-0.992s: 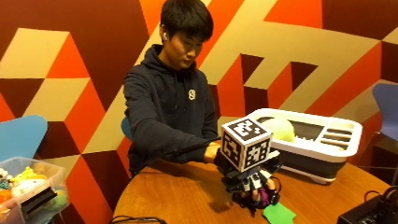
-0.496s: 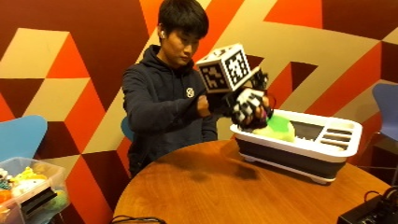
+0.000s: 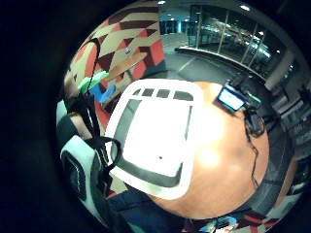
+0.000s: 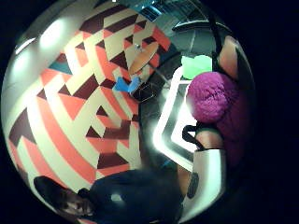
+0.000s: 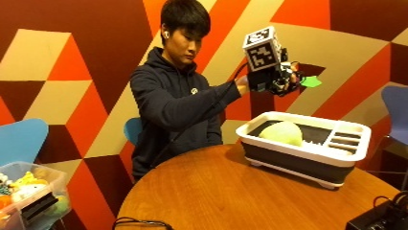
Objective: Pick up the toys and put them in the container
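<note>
The gloved right hand [image 5: 279, 79] is raised high above the white and grey container [image 5: 305, 145] at the back right of the round wooden table [image 5: 210, 196]. Its fingers curl round a toy with a green part [image 5: 311, 82] sticking out. In the thumb side palm view the toy shows as a purple fuzzy body [image 4: 212, 99] with a green piece [image 4: 196, 66], close against the palm. A pale yellow-green round toy [image 5: 282, 132] lies inside the container. The little finger side palm view looks straight down into the container [image 3: 154, 132].
A clear bin [image 5: 28, 194] with several colourful toys stands at the lower left, beside a blue chair [image 5: 22, 141]. A black device with cables [image 5: 381, 218] sits at the table's front right edge. Another blue chair [image 5: 395, 108] stands at the far right.
The hand has lifted the toy from the table near the container's front and carried it up over the container, higher than half a second ago.
</note>
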Demonstrator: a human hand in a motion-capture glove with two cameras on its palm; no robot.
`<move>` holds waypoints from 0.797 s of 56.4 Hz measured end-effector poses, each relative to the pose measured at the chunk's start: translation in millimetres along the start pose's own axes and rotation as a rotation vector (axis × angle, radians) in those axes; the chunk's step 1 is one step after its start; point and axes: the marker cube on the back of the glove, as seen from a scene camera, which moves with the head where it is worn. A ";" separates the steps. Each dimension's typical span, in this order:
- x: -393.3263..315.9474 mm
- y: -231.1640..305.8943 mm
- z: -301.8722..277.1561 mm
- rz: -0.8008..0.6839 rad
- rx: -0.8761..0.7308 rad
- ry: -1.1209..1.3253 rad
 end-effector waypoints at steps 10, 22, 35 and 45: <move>2.1 -8.5 36.9 0.029 -0.221 0.034; 6.7 8.0 7.1 -0.017 -0.084 -0.009; 54.7 44.9 -79.1 0.028 0.073 0.066; 89.0 80.0 -105.6 0.062 0.136 0.141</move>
